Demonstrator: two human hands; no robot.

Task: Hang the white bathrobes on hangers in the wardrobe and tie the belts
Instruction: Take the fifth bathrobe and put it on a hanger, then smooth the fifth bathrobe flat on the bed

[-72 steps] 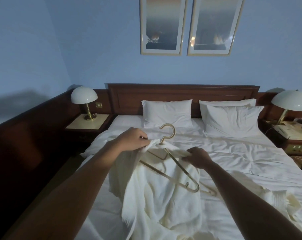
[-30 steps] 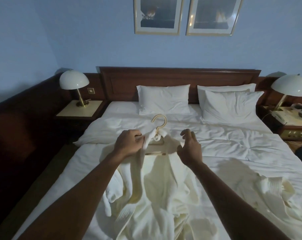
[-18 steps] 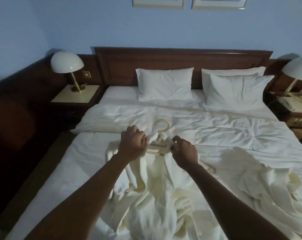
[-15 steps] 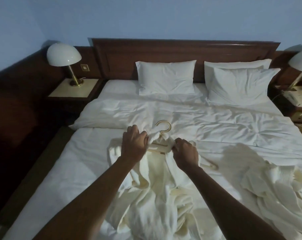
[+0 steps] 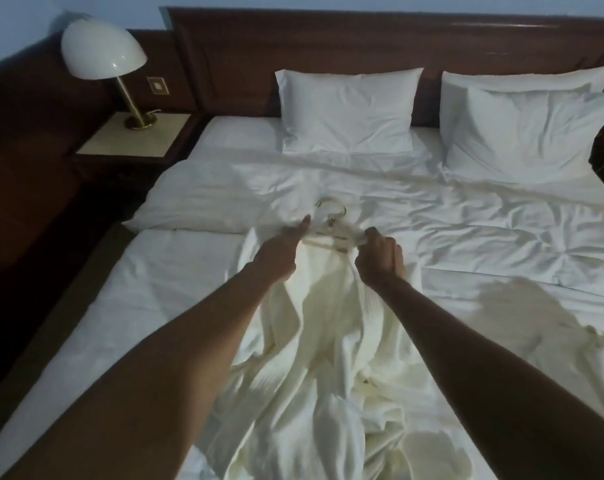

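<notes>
A white bathrobe (image 5: 331, 344) lies spread lengthwise on the bed (image 5: 176, 306), its collar pointing toward the pillows. A gold hanger (image 5: 331, 216) sits inside the collar; only its hook and part of the bar show. My left hand (image 5: 279, 251) is on the robe's left shoulder with fingers stretched out toward the hook. My right hand (image 5: 378, 256) grips the robe's fabric at the right shoulder, over the hanger's arm. A second white bathrobe (image 5: 535, 327) lies crumpled on the right side of the bed.
Two white pillows (image 5: 349, 112) lean against the dark wooden headboard (image 5: 362, 39). A white dome lamp (image 5: 101, 50) stands on the bedside table (image 5: 137, 133) at the left. Dark wood panelling runs along the left wall beside a narrow floor strip.
The view has tilted down and come closer to the bed. The hanger now lies flatter, hook down on the duvet. My left hand has loosened and stretched its fingers; my right hand still holds the collar.
</notes>
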